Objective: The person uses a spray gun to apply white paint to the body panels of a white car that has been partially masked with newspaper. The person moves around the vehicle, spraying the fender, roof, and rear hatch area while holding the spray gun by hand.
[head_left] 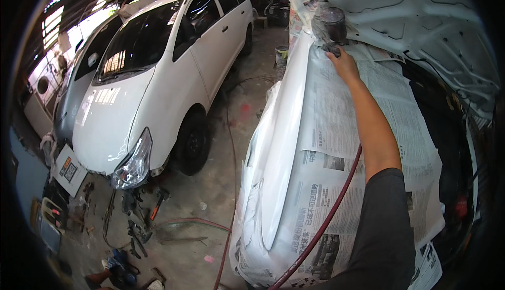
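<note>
My right hand [343, 62] reaches far forward over the front of a car, its fingers closed round the grip of a spray gun [330, 49]. A dark, paint-stained cup [333, 23] sits on top of the gun. Just below it lies a long white fender [286, 179], bordered by masking newspaper [336, 185] on its right. A dark red hose [329, 229] rises from the lower edge and passes behind my forearm; its far end is hidden. My left hand is out of the picture.
A raised hood [407, 11] hangs over the far right. Across the floor stands a white car [158, 74] with a dark front wheel [193, 141]. An orange-handled hammer [158, 206], loose parts and another hose [229, 185] lie between. A paint can [282, 53] stands farther off.
</note>
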Tool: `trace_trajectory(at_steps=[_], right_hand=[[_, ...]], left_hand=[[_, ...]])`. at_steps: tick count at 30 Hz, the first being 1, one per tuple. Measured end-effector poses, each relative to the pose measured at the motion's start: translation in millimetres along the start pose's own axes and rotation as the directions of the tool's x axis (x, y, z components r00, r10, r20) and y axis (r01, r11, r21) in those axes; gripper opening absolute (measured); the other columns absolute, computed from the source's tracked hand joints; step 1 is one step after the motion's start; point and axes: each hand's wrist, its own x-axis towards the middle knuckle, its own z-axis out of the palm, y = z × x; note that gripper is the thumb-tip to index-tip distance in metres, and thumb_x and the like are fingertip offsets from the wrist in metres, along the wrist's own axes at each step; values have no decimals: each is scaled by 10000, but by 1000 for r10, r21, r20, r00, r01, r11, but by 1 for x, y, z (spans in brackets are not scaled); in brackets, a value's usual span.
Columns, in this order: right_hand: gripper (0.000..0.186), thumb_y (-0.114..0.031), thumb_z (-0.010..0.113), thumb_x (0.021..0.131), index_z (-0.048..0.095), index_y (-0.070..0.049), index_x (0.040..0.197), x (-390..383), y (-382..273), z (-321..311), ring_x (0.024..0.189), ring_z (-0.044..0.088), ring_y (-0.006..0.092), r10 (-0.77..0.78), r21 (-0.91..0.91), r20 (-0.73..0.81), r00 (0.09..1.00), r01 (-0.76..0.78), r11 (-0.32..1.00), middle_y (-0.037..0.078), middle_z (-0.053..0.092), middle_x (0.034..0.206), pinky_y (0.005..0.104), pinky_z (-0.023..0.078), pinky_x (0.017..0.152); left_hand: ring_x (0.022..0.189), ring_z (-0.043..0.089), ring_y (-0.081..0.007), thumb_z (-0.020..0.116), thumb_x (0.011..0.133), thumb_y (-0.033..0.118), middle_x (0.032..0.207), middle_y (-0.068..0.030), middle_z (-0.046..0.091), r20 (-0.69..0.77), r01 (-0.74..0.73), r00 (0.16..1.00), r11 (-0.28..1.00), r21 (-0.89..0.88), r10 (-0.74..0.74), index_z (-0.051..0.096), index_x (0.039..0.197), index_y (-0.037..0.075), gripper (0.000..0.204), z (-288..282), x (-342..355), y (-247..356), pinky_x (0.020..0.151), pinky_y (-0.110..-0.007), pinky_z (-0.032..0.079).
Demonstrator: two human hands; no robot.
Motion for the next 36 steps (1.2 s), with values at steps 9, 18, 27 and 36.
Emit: trace_trajectory(at_steps=[9,18,27,36], right_hand=[[592,-524,651,856,598,-64,1225,-72,-18,-45,987,663,358,64,88,161,985,-79,993,195,700,993,420,496,864],[418,-461,691,855,648,-86,1036,-224,-102,-125,528,545,129,225,117,288,931,-268,956,22,603,698,294,457,498],[451,-458,701,851,625,-18,917,-387,-170,-211,454,509,116,247,90,409,879,-308,947,32,614,693,280,421,411],[409,-422,683,874,627,-17,871,-509,-216,-296,411,489,98,241,72,636,733,-368,927,14,624,667,267,410,394]], left_hand=[[827,640,-268,570,983,253,950,-177,674,-57,124,990,988,-89,-130,628,1141,-75,369,1,-69,-27,725,-367,490],[548,517,-155,620,942,367,674,-61,589,-246,61,967,997,-51,-71,659,1004,-109,481,18,-157,-26,504,-309,396],[525,540,-132,681,883,283,633,-81,620,-193,-1,981,1000,-14,-1,690,891,-81,363,3,-244,-70,492,-285,393],[702,686,-239,652,903,226,894,-186,723,3,-83,997,996,-26,83,692,1010,-91,337,-9,-277,-89,639,-328,511]])
